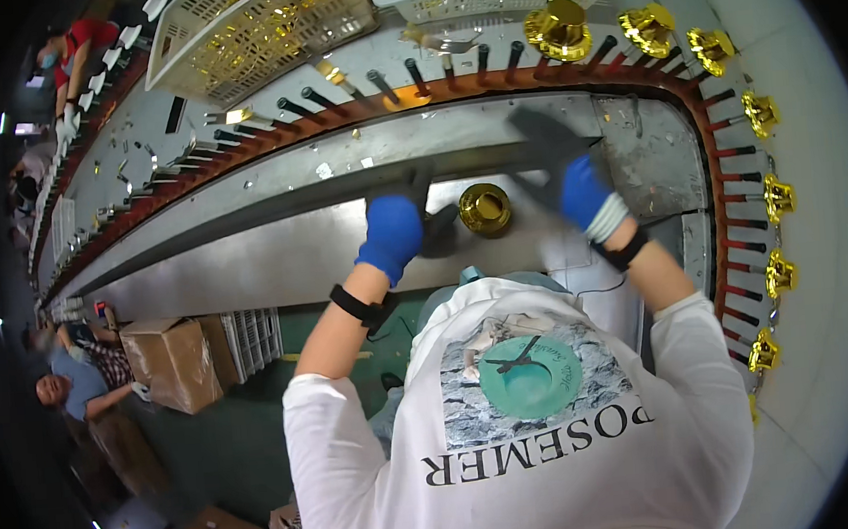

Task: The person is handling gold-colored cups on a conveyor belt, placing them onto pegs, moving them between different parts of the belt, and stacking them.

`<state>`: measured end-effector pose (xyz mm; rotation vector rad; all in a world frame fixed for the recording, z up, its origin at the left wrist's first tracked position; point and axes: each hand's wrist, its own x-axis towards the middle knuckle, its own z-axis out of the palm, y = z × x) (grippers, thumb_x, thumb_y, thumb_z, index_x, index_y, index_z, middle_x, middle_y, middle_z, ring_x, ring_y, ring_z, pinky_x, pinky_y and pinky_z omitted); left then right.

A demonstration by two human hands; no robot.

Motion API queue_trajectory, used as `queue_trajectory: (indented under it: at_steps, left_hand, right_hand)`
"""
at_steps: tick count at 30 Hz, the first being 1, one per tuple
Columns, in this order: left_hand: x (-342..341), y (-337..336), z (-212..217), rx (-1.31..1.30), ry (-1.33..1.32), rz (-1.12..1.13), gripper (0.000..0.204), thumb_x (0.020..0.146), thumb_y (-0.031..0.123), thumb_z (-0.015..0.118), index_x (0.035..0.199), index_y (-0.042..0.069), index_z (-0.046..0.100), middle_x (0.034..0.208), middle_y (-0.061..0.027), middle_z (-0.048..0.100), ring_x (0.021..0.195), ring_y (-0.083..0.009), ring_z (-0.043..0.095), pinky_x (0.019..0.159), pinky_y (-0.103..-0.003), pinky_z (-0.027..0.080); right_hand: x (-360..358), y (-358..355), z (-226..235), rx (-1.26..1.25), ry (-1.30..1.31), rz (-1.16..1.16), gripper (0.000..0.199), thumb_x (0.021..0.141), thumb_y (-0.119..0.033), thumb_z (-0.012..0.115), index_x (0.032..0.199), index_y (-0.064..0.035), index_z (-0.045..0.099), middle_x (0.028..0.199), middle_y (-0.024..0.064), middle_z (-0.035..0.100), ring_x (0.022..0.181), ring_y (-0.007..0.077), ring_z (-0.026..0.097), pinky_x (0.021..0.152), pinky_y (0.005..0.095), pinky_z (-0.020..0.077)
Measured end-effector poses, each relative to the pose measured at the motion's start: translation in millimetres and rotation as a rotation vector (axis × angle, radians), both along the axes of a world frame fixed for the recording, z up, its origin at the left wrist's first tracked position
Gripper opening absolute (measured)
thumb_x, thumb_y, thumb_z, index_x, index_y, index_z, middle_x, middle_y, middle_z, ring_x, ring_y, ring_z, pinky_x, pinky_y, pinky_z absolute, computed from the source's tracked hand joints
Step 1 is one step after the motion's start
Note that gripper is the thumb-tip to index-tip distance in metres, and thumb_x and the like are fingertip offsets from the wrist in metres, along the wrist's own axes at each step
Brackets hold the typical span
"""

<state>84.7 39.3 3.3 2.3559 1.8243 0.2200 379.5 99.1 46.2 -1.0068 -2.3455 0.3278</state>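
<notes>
My left hand (389,232) wears a blue glove and is closed on a small dark piece (433,226) over the steel bench (276,255). My right hand (584,194), also in a blue glove with a striped cuff, grips a dark grey flat piece (545,140) that is blurred by motion and raised above the bench. A shiny gold cup-shaped part (485,209) stands on the bench between the two hands, close to the left hand's piece. Both wrists carry black bands.
An orange conveyor track (490,85) with dark pegs curves around the bench; gold parts (557,29) sit on pegs along the top and right. White baskets (260,30) hold more gold parts. Cardboard boxes (170,361) and other people (68,383) are at the left.
</notes>
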Motion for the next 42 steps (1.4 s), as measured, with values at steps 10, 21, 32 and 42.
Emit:
queue_trajectory:
  at_steps: [10,21,32,42]
  left_hand:
    - [91,220,134,0.239,-0.058,-0.229,0.079,0.093,0.046,0.078,0.155,0.005,0.048,0.101,-0.0238,0.077,0.089,-0.0420,0.075,0.077,-0.047,0.060]
    - [-9,78,145,0.376,-0.430,-0.183,0.052,0.083,0.042,0.087,0.122,0.010,0.074,0.098,-0.0166,0.074,0.089,-0.0377,0.073,0.075,-0.047,0.058]
    - [-51,-51,-64,-0.264,-0.020,0.183,0.069,0.089,0.044,0.079,0.146,0.011,0.057,0.113,-0.0203,0.074,0.091,-0.0397,0.075,0.078,-0.053,0.058]
    - [-12,-4,13,0.023,-0.097,-0.027,0.084,0.084,0.051,0.083,0.150,0.007,0.056,0.130,-0.0285,0.069,0.099,-0.0418,0.075,0.081,-0.052,0.060]
  right_hand:
    - [80,207,75,0.017,-0.130,-0.370,0.065,0.097,-0.046,0.074,0.146,-0.0047,0.061,0.126,0.0254,0.073,0.108,0.0394,0.074,0.095,0.0465,0.0585]
    - [-8,50,88,0.220,-0.023,0.055,0.042,0.086,-0.020,0.083,0.125,-0.0071,0.073,0.126,0.0183,0.074,0.107,0.0395,0.072,0.092,0.0476,0.0594]
    - [-65,-38,-116,-0.315,-0.078,0.080,0.051,0.085,-0.029,0.081,0.131,-0.0109,0.068,0.108,0.0161,0.074,0.095,0.0398,0.071,0.084,0.0497,0.0574]
    - [-5,-2,-41,-0.025,0.047,-0.030,0.074,0.084,-0.031,0.086,0.146,-0.0017,0.059,0.143,0.0245,0.063,0.131,0.0434,0.061,0.112,0.0505,0.0488]
